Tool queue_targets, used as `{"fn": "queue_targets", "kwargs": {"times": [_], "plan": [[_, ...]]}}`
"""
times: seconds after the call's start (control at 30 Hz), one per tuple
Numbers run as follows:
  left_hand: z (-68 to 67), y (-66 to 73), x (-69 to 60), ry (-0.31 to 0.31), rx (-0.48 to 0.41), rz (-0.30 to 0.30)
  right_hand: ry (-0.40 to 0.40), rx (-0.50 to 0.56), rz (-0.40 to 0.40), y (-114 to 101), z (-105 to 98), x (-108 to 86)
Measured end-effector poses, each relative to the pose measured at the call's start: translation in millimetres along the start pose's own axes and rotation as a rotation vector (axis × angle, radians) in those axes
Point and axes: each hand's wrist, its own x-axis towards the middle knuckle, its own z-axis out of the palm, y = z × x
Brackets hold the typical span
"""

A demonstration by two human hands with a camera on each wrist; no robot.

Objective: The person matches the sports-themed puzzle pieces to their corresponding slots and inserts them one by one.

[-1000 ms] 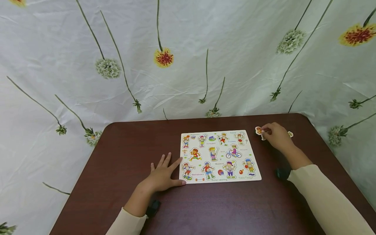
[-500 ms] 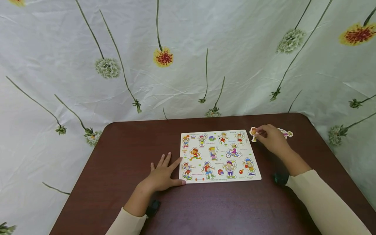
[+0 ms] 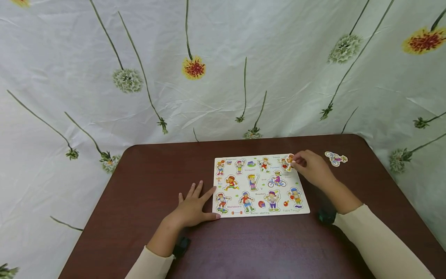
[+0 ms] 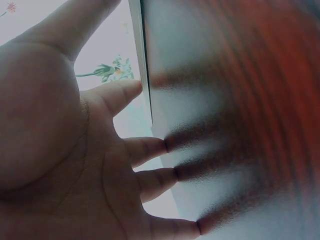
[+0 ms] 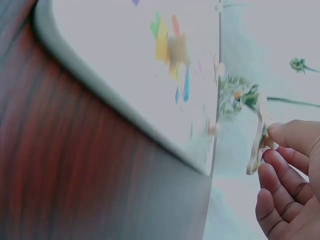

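A white wooden peg puzzle board (image 3: 240, 198) with printed sports figures lies on the table. In the head view my left hand (image 3: 191, 209) is spread at its left side, with thumb and index finger at the board's edge. The left wrist view shows the straight fingers of this hand (image 4: 100, 165) with their tips down on the tabletop. Above the board's far right corner, my right hand (image 3: 313, 168) pinches a figure-shaped puzzle piece (image 3: 290, 162). Seen from the right wrist, the piece (image 5: 257, 145) is raised off the board, edge-on, thumb and fingers at its knob.
A bicycle-shaped puzzle piece (image 3: 336, 159) lies on the brown table (image 3: 146, 170), right of the board. Wooden knobs stand up from the board in the right wrist view. Floral cloth (image 3: 223, 97) hangs behind the table.
My right hand has lifted the figure piece from the table and carried it left to over the board's corner. The bicycle piece is now uncovered. My left hand has stayed put.
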Motion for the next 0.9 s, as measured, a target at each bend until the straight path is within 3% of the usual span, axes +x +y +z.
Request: {"fn": "queue_targets", "kwargs": {"times": [0.9], "plan": [[0.5,-0.9,1.0,-0.001,0.003,-0.001,-0.080,0.116,-0.106,-68.2,40.3,12.8]]}}
